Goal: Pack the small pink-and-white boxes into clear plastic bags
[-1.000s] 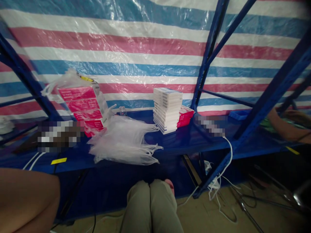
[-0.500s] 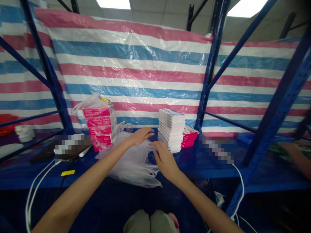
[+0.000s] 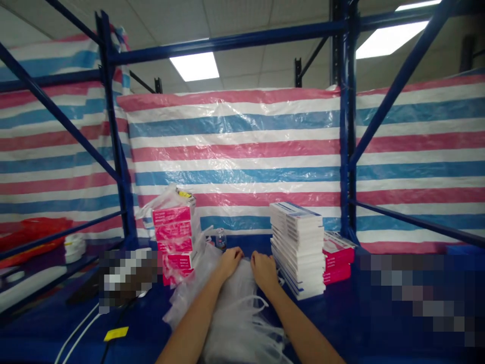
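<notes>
A pile of clear plastic bags [image 3: 238, 318] with white loops along the near side lies on the blue shelf between my forearms. My left hand [image 3: 230, 263] is closed at the far edge of the bags, fingers curled over the film. Just to its right, my right hand [image 3: 264, 270] is also closed, with bent fingers at the same edge. A small gap separates the two hands. Fingertips are partly hidden, so how much film each one pinches does not show. Right of my right hand stands a tall stack of white boxes [image 3: 299, 253].
Pink boxes [image 3: 173, 232] in clear film are stacked on the left; more pink boxes [image 3: 337, 263] sit behind the white stack. A small clear bottle [image 3: 221, 238] stands at the back. A yellow label [image 3: 116, 333], white cables [image 3: 78, 333] and blue posts [image 3: 347, 151] flank the area.
The view has tilted up and moved closer. Both hands, spread and stretched over the bags before, now curl their fingers at the far edge, side by side. The bags look more extended towards me.
</notes>
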Action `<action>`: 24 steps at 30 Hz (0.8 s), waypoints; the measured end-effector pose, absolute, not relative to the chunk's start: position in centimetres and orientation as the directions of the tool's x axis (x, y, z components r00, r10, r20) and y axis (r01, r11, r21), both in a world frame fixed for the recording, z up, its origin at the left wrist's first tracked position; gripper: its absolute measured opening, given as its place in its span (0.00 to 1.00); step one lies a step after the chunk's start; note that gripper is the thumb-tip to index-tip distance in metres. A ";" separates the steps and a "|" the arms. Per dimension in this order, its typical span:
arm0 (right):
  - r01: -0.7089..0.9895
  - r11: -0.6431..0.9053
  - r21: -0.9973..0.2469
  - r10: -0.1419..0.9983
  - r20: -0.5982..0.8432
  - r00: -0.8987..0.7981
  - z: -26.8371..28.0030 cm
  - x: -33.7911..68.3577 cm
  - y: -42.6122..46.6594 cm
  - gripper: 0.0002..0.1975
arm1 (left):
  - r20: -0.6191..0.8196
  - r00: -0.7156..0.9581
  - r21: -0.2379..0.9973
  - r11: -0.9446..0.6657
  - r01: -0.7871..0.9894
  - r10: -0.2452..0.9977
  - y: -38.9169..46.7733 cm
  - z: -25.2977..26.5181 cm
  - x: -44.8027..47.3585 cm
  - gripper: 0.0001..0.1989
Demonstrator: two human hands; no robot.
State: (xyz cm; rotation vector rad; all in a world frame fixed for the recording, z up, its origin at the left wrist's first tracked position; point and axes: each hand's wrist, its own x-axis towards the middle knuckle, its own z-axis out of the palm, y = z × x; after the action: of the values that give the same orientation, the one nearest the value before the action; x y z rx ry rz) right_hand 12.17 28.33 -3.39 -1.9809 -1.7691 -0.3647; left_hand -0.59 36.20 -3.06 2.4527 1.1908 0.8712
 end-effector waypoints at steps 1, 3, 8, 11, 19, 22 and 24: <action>0.983 -0.074 -0.167 0.864 0.481 0.147 -3.5 12.2 28.4 0.14 | 0.394 0.490 0.475 -0.629 0.615 0.777 36.2 -3.1 -0.5 0.14; 0.982 -0.063 -0.176 0.866 0.479 0.142 -3.5 12.2 28.5 0.14 | 0.388 0.513 0.455 -0.643 0.616 0.766 36.1 -3.1 -0.2 0.13; 0.977 -0.037 -0.210 0.866 0.480 0.137 -3.5 12.2 28.6 0.14 | 0.371 0.553 0.395 -0.666 0.633 0.746 36.0 -2.8 0.2 0.12; 0.973 -0.030 -0.227 0.870 0.474 0.138 -4.0 12.3 28.8 0.13 | 0.367 0.565 0.359 -0.673 0.647 0.739 36.0 -2.9 0.4 0.11; 0.976 -0.005 -0.216 0.883 0.458 0.105 -3.6 12.4 28.5 0.13 | 0.375 0.571 0.336 -0.681 0.651 0.731 35.9 -3.0 0.8 0.11; 0.979 0.004 -0.205 0.899 0.430 0.086 -3.1 12.5 28.3 0.13 | 0.366 0.569 0.338 -0.675 0.656 0.736 35.8 -2.9 0.7 0.11; 0.980 0.004 -0.200 0.910 0.407 0.079 -3.0 12.5 28.3 0.13 | 0.361 0.569 0.336 -0.672 0.660 0.739 35.7 -2.8 0.7 0.11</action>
State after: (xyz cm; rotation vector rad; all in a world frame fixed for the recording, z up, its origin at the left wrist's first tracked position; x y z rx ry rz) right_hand 12.50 28.27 -2.98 -1.9401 -1.8650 -0.2203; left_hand 0.73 35.68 -2.84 2.6349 1.1853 0.7217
